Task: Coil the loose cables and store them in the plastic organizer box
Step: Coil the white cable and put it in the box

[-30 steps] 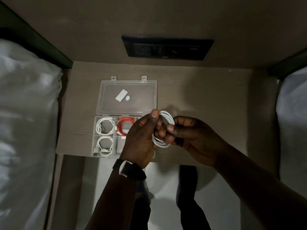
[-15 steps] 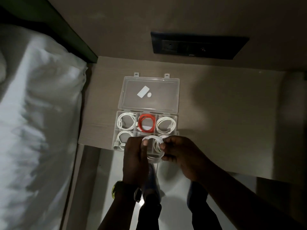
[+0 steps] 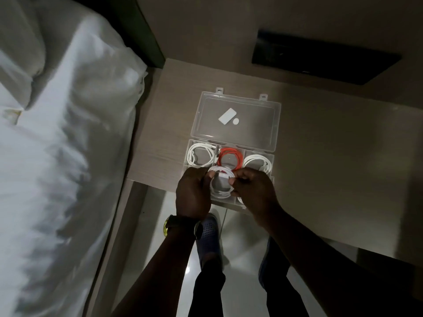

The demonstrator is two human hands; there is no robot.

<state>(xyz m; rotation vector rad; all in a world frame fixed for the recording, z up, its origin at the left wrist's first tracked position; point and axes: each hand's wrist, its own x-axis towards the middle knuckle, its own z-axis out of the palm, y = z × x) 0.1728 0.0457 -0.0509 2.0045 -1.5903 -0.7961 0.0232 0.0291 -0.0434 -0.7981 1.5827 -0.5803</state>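
A clear plastic organizer box (image 3: 272, 156) lies open on the bedside table, its lid (image 3: 251, 124) flat behind it. The back row holds a coiled white cable (image 3: 199, 157), a coiled orange cable (image 3: 230, 157) and another white coil (image 3: 257, 164). My left hand (image 3: 193, 193) and my right hand (image 3: 253, 193) both grip a coiled white cable (image 3: 220, 186) over the front middle compartment. My hands hide the other front compartments.
The table (image 3: 320, 168) has a front edge just below the box. A white bed (image 3: 57, 156) runs along the left. A black socket panel (image 3: 320, 58) sits on the wall behind. My feet stand on the floor (image 3: 242, 248) below.
My hands carried the coiled white cable from the right of the box down over its front middle compartment. The camera view shifted, so the box sits further right.
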